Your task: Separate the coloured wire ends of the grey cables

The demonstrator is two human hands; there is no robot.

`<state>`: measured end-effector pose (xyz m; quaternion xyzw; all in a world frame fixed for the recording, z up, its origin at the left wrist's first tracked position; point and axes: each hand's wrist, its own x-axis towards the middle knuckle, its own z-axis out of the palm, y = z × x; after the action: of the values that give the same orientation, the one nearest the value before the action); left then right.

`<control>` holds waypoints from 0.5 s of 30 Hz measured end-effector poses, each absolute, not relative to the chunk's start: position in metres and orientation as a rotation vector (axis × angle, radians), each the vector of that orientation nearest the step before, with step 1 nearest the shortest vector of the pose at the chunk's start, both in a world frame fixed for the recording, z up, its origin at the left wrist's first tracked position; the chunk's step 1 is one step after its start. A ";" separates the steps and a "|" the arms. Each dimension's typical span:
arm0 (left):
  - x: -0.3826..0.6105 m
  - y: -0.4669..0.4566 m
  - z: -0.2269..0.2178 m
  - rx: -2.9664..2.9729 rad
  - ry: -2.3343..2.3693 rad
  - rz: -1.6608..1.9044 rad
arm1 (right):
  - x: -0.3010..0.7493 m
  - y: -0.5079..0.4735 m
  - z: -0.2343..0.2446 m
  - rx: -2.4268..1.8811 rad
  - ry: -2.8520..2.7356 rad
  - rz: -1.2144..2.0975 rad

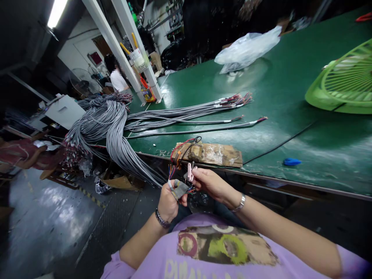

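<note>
Near the table's front edge, my left hand (pixel 168 201) is closed around the stripped end of a grey cable, whose thin coloured wires (pixel 172 170) stick up above the fist. A grey scrap (pixel 180 189), possibly cloth or tape, lies over the fingers. Close beside it, my right hand (pixel 210 183) pinches a small pink plastic piece (pixel 190 172) shaped like a clip. More wire tips show between the two hands, and their exact contact with the pink piece cannot be made out. Just beyond is a worn wooden board (pixel 219 154) with a brown lump and red and black leads.
A thick bundle of grey cables (pixel 116 131) hangs over the table edge at left; others lie across the green table (pixel 279 143). A green fan (pixel 340 81), plastic bag (pixel 247 48), blue object (pixel 291 161) and white posts (pixel 136 42) stand around. People are at left.
</note>
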<state>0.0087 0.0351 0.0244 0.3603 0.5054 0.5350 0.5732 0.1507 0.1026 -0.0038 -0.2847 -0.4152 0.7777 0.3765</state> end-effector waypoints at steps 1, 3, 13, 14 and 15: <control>0.010 0.037 0.025 0.848 1.176 1.258 | 0.150 0.103 -0.003 -0.779 -1.126 1.869; 0.011 0.041 0.025 0.847 1.166 1.262 | 0.149 0.103 -0.003 -0.849 -1.172 1.724; 0.017 0.043 0.018 0.889 1.185 1.216 | 0.135 0.103 -0.007 -0.622 -0.697 2.047; 0.018 0.043 0.018 0.892 1.186 1.211 | 0.134 0.103 -0.007 -0.621 -0.678 2.040; 0.018 0.043 0.018 0.895 1.188 1.209 | 0.134 0.103 -0.007 -0.616 -0.666 2.044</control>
<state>0.0179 0.0435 0.0181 0.3819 0.5072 0.5162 0.5748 0.1339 0.1030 -0.0069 -0.2475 -0.2680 0.8220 0.4373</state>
